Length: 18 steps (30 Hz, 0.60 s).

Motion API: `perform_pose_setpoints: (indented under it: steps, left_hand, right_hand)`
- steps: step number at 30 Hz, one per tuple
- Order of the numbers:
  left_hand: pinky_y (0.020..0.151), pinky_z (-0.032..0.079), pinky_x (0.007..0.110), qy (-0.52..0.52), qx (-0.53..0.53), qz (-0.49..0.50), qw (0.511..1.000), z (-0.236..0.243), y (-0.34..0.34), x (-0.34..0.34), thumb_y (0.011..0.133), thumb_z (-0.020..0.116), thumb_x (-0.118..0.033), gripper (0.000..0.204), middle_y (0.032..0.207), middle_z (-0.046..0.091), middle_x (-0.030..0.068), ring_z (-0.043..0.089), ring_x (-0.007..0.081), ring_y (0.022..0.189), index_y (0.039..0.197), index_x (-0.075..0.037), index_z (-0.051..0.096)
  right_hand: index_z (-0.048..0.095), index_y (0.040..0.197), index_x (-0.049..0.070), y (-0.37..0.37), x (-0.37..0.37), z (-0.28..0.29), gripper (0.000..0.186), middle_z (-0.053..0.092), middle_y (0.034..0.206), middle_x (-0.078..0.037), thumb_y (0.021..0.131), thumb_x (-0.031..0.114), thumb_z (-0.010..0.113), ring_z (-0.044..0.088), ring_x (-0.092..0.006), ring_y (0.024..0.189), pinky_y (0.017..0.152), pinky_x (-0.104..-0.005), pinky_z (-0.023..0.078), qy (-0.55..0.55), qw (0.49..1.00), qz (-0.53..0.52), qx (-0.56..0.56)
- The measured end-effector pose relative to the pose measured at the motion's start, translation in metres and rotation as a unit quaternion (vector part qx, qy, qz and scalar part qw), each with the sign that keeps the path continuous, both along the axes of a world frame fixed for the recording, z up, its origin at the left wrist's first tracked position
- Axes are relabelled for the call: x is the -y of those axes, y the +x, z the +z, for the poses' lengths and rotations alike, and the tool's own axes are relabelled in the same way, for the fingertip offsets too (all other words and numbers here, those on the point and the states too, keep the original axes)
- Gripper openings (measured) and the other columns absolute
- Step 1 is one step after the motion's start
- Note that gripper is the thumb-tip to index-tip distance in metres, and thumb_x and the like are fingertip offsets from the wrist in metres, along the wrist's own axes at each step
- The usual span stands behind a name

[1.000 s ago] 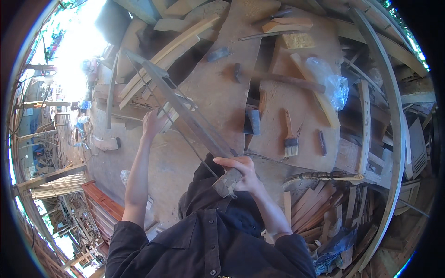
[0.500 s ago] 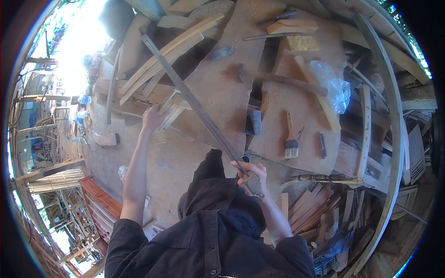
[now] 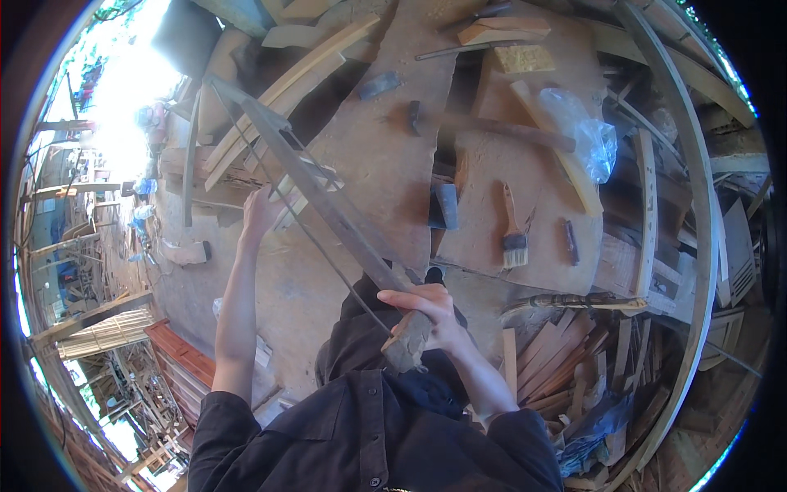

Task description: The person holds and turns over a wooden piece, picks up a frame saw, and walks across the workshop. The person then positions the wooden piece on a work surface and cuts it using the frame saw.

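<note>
My right hand (image 3: 430, 310) is closed around the near end of a long wooden frame saw (image 3: 328, 213), by its end piece. The saw slants away to the far left, its thin blade showing as a narrow line on the left of the beam. Farther off, my left hand (image 3: 258, 215) grips a pale piece of wood (image 3: 288, 215) at the edge of the stacked curved timbers. The saw passes over this piece in view, and I cannot tell whether the blade touches it. Part of the piece and some left fingers are hidden.
On the wide boards lie a brush (image 3: 515, 230), a long-handled tool with a dark head (image 3: 500, 129), a clear plastic bag (image 3: 586, 143) and a blue-grey block (image 3: 443, 207). Curved timbers (image 3: 303, 70) are at the far left. Wood offcuts (image 3: 561, 353) pile up at right.
The saw has turned about its length, so its blade now shows apart from the beam. My right hand has shifted slightly left with it. My left hand keeps its hold on the wood.
</note>
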<state>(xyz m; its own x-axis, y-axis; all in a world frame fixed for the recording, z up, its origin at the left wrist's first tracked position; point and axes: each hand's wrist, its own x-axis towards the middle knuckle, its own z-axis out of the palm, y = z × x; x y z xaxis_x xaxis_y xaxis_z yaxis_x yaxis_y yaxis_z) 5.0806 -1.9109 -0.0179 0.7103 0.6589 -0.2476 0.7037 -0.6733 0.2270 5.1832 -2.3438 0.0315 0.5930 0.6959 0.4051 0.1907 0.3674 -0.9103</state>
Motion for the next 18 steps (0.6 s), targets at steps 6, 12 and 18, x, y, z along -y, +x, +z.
perform_pose_setpoints:
  steps: [6,12,18]
  left_hand:
    - [0.083,0.055,0.043,0.046,0.006,-0.004,0.999,-0.014,-0.014,-0.012,0.083,0.077,-0.054,0.054,0.099,0.077,0.0172,0.074,0.0331,0.094,0.112,-0.009,0.076]
    - [0.083,0.055,0.042,0.021,0.005,-0.002,1.0,-0.01,-0.003,0.0,0.084,0.077,-0.053,0.053,0.099,0.077,0.0159,0.075,0.0313,0.095,0.115,-0.01,0.076]
    - [0.088,0.054,0.045,0.027,-0.001,-0.014,1.0,-0.008,-0.011,-0.005,0.085,0.075,-0.055,0.056,0.102,0.076,0.0181,0.073,0.0352,0.1,0.12,-0.011,0.075]
  right_hand:
    - [0.072,0.124,0.006,-0.004,-0.001,0.004,0.059,0.051,0.06,-0.006,0.067,0.018,0.074,0.054,-0.0235,0.05,0.049,-0.0378,0.038,-0.008,0.999,-0.017,0.039]
    - [0.072,0.124,0.006,-0.007,-0.001,0.003,0.058,0.053,0.061,-0.006,0.066,0.017,0.074,0.055,-0.024,0.05,0.049,-0.0375,0.039,-0.009,0.999,-0.039,0.023]
    - [0.071,0.125,0.006,-0.007,-0.009,0.007,0.059,0.058,0.064,-0.007,0.066,0.016,0.073,0.058,-0.025,0.053,0.05,-0.0375,0.041,-0.01,0.999,-0.025,0.034]
